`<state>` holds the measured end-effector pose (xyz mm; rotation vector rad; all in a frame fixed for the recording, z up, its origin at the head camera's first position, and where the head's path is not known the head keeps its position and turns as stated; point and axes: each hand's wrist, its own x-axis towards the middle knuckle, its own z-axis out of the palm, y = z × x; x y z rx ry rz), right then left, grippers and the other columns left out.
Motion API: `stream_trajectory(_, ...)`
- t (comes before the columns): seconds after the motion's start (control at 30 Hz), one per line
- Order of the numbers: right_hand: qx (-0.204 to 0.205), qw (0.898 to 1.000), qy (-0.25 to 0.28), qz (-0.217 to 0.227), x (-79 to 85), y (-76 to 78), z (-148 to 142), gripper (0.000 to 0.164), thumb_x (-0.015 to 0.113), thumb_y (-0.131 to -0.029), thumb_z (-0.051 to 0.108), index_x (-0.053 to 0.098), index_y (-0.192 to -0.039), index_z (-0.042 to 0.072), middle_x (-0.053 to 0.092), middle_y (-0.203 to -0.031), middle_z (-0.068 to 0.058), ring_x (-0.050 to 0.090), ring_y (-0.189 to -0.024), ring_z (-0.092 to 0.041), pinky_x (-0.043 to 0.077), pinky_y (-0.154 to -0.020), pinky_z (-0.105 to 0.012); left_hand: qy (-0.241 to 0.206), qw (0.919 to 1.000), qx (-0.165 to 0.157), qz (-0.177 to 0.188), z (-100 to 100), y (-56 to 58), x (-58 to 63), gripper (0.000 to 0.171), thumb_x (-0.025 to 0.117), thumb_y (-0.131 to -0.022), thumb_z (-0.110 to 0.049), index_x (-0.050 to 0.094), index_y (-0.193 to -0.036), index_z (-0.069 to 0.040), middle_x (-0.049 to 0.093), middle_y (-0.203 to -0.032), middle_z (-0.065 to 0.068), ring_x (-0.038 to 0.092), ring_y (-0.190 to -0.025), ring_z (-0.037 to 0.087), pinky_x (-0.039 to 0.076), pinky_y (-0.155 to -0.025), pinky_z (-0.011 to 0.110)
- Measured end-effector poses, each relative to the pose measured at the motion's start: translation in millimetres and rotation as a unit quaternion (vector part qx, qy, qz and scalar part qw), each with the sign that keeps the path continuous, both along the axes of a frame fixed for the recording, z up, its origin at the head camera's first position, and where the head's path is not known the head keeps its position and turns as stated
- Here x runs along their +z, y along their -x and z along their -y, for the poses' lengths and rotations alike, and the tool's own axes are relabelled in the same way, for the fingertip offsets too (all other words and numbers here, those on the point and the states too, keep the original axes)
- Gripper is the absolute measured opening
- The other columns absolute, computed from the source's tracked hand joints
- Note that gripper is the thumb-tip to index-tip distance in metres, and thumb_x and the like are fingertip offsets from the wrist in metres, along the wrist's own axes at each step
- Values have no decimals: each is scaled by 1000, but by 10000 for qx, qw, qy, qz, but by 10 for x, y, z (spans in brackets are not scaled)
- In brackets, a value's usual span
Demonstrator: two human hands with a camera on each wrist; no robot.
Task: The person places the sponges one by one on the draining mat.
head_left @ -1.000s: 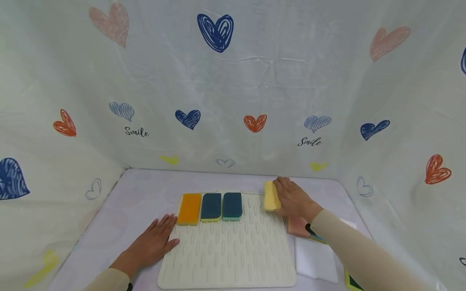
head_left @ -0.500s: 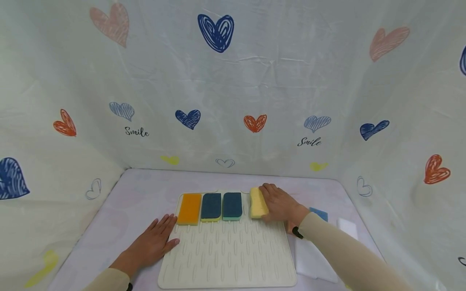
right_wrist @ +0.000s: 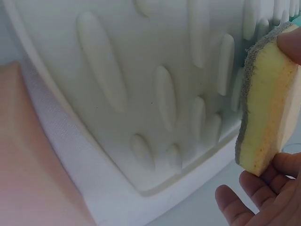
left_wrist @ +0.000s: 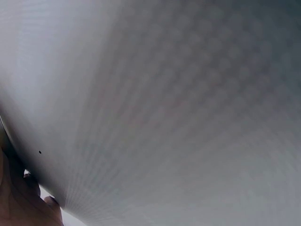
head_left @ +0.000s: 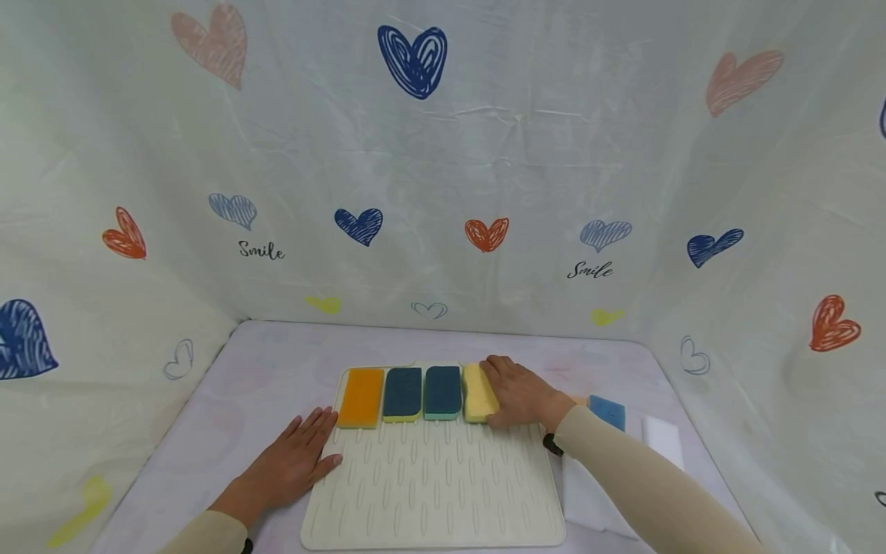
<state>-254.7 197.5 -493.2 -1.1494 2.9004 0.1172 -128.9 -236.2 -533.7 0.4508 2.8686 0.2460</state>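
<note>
My right hand (head_left: 522, 392) pinches a pale yellow sponge (head_left: 478, 394) at the far right of a row on a white ridged mat (head_left: 432, 492). In the right wrist view the sponge (right_wrist: 263, 108) is tilted, with a grey scouring layer on one side, thumb at one end and fingers at the other. Left of it in the row lie a dark blue-topped sponge (head_left: 442, 391), another dark blue-topped sponge (head_left: 402, 392) and an orange sponge (head_left: 361, 398). My left hand (head_left: 287, 465) rests with straight fingers at the mat's left edge, beside the orange sponge.
Right of the mat, partly behind my right sleeve (head_left: 644, 477), are a blue piece (head_left: 609, 412), a white block (head_left: 663, 440) and flat white pieces (head_left: 588, 496). A pink block (right_wrist: 37, 155) shows beside the mat in the right wrist view. A heart-printed curtain (head_left: 443, 169) encloses the table.
My right hand has brought the yellow sponge leftward from the mat's upper right corner, close beside the nearer dark blue-topped sponge. My left hand has stayed in place.
</note>
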Motion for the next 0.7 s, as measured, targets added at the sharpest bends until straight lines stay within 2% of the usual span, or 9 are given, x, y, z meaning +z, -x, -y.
stream_trajectory(0.43,-374,9979,-356,381,-28,19,75,96,69,-88,54,37,-159,-2,43,-159,-19,46,-146,-33,49,-115,-44,8,10000,-20,-34,-2,4,-16,88,48,-106,-63,26,-167,-3,27,-174,16,25,-161,38,18,-129,63)
stream_trajectory(0.7,-502,9963,-308,623,-20,13,73,97,68,-89,53,34,-161,-2,39,-163,-20,42,-150,-34,46,-117,-46,-22,10000,-12,-14,0,5,-6,88,49,-106,-62,26,-167,-3,27,-174,17,26,-161,38,19,-129,64)
